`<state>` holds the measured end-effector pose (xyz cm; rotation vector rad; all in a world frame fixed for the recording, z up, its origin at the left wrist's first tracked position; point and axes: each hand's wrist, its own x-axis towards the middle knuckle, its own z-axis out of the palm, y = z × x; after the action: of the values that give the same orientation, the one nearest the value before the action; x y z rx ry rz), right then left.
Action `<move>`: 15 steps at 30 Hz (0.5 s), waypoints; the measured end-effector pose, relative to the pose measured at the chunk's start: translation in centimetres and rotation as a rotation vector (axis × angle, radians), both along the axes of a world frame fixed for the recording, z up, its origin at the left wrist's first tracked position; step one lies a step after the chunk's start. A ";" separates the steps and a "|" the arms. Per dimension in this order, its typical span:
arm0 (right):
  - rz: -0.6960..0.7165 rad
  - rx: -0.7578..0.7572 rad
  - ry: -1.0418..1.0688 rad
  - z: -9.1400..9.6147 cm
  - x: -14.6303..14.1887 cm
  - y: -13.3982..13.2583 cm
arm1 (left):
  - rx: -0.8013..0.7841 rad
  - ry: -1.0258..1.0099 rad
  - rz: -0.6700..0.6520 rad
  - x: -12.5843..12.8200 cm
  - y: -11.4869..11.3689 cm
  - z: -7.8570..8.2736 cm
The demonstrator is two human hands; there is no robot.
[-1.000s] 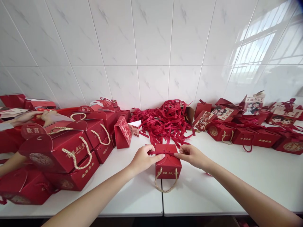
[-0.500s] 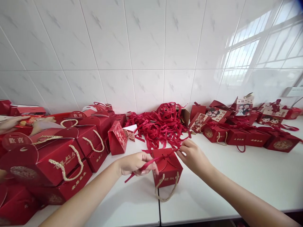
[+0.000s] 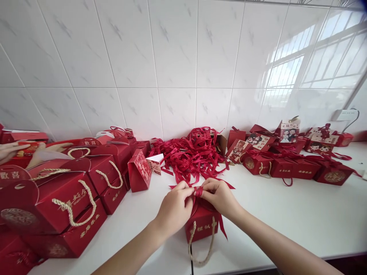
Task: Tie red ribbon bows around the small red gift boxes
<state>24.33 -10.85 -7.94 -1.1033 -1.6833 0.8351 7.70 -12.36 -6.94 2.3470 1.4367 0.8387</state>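
In front of me on the white table stands a small red gift box (image 3: 200, 227) with gold characters and a beige rope handle (image 3: 201, 262) hanging down its front. Over its top, my left hand (image 3: 175, 204) and my right hand (image 3: 220, 198) meet, both closed in a pinch on a red ribbon (image 3: 198, 192). One loose end of the ribbon dangles at the box's right side. My fingers hide part of the box top and the knot area. Just behind lies a heap of red ribbons (image 3: 192, 152).
Stacked red boxes with rope handles (image 3: 71, 202) fill the left side. A co-worker's hands (image 3: 31, 151) hold a red packet there. A triangular red box (image 3: 140, 170) and a small card (image 3: 155, 164) stand mid-left. Ribboned boxes (image 3: 295, 168) line the wall at right.
My hands have come together over the box top, where before they held the ribbon stretched apart to either side. The ribbon is now bunched between my fingers.
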 end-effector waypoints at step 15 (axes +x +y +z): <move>0.064 -0.058 -0.218 1.5 -0.2 -0.3 | 0.165 -0.193 -0.241 -1.2 1.0 -2.3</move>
<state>24.12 -11.10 -6.43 -1.2216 -1.8937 0.8326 6.46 -11.37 -9.27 2.4155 1.0197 1.1140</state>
